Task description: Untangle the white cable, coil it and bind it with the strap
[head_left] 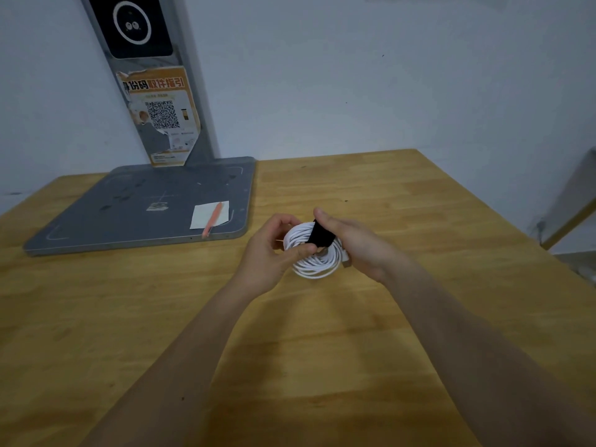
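Note:
The white cable [317, 264] is wound into a round coil that I hold just above the wooden table [419, 195]. A black strap [320, 235] lies wrapped across the top of the coil. My left hand [269, 253] grips the coil from the left, with its thumb pressed onto the coil's middle below the strap. My right hand [358, 245] covers the coil's right side, its fingers on the strap's upper end. One cable plug shows faintly under my right palm.
A grey metal stand [142, 208] with a flat base sits on the table at the back left, its post carrying an orange QR-code sticker [161, 117]. On the base lie a white paper slip [206, 216] and an orange pen [211, 224]. The wall runs behind.

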